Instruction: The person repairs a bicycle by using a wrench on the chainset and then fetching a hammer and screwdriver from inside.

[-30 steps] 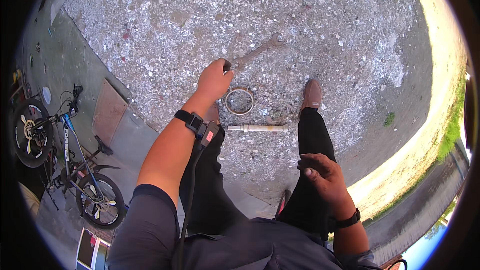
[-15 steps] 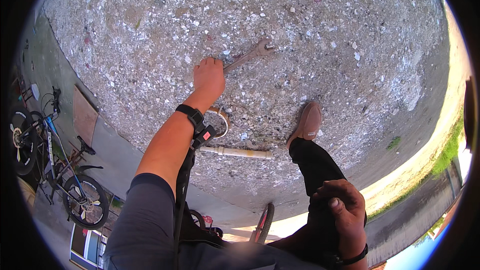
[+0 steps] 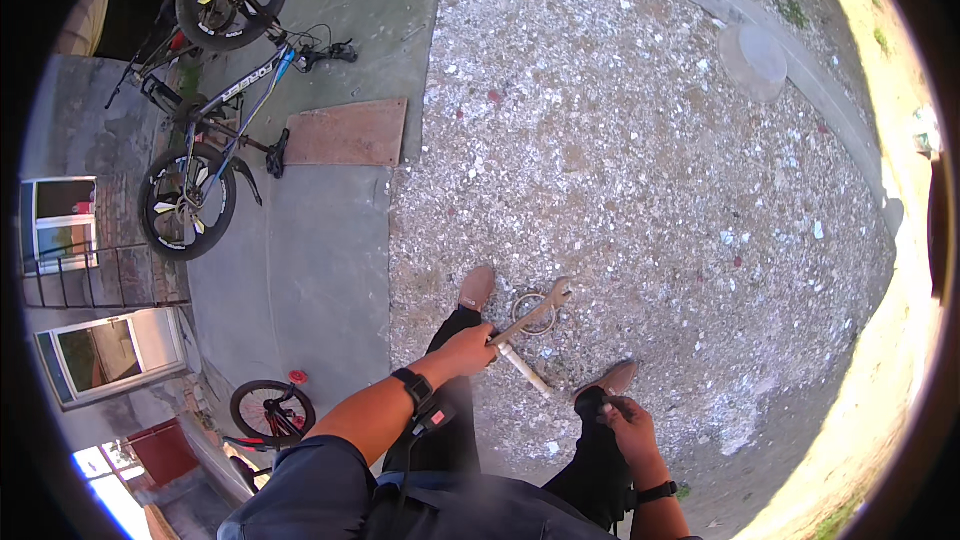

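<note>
An open-ended wrench (image 3: 545,306) is gripped at its handle end by my left hand (image 3: 468,351). Its open jaw points away from me, to the upper right. Beyond that hand lies a round metal ring (image 3: 550,326) on the gravel, and the wrench passes over it in the picture. Just right of my left hand a pale pipe (image 3: 525,371) with a collar lies slanted on the ground. My right hand (image 3: 632,430) hangs in front of my right leg, fingers curled and darkened at the tips; whether anything is in them is hidden.
Gravelly ground (image 3: 640,190) stretches ahead. At the left, a mountain bike (image 3: 215,105) stands on smooth concrete near a reddish board (image 3: 345,132). Another bike wheel (image 3: 272,410) shows at the lower left. My two shoes (image 3: 478,287) flank the ring and pipe.
My left hand has drawn the wrench back towards me, from beyond the ring to above it. My view has swung, showing more yard and both shoes. The right hand stays curled.
</note>
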Action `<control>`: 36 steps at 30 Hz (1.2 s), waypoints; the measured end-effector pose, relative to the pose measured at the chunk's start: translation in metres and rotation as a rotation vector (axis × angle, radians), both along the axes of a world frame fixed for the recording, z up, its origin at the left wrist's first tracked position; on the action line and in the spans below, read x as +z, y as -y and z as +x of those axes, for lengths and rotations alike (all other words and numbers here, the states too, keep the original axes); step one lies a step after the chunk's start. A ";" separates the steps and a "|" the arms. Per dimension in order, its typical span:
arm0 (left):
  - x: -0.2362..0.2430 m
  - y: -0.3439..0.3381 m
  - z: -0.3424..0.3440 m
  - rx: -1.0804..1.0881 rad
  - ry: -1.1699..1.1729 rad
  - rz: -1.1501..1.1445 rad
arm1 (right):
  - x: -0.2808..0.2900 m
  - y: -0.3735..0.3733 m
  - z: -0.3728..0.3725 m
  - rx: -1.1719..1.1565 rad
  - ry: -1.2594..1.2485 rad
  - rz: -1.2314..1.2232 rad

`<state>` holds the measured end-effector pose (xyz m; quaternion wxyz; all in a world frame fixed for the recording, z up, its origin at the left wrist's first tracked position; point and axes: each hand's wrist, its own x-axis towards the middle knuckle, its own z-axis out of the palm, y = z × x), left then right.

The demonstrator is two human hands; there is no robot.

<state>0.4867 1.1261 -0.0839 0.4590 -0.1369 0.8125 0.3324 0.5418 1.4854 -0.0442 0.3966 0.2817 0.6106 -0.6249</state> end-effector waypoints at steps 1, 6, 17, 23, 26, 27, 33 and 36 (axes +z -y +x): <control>0.028 0.026 0.012 0.039 -0.042 -0.028 | 0.034 0.009 -0.022 0.126 -0.053 0.079; 0.121 0.140 0.052 0.481 0.093 0.118 | 0.120 0.081 -0.094 0.577 -0.298 0.397; 0.295 0.346 0.087 0.314 -0.584 0.223 | 0.244 0.476 -0.217 1.037 -0.387 0.131; 0.340 0.444 0.090 0.518 -0.704 0.087 | 0.287 0.625 -0.246 1.211 -0.069 -0.116; 0.355 0.502 0.091 0.649 -0.684 0.066 | 0.294 0.705 -0.261 1.296 -0.097 -0.197; 0.363 0.524 0.091 0.684 -0.644 0.061 | 0.290 0.732 -0.265 1.305 -0.116 -0.223; 0.387 0.640 0.125 1.353 -0.680 0.288 | 0.287 0.876 -0.257 1.197 0.055 -0.416; 0.383 0.690 0.155 1.709 -0.911 0.433 | 0.299 0.941 -0.238 1.163 0.215 -0.490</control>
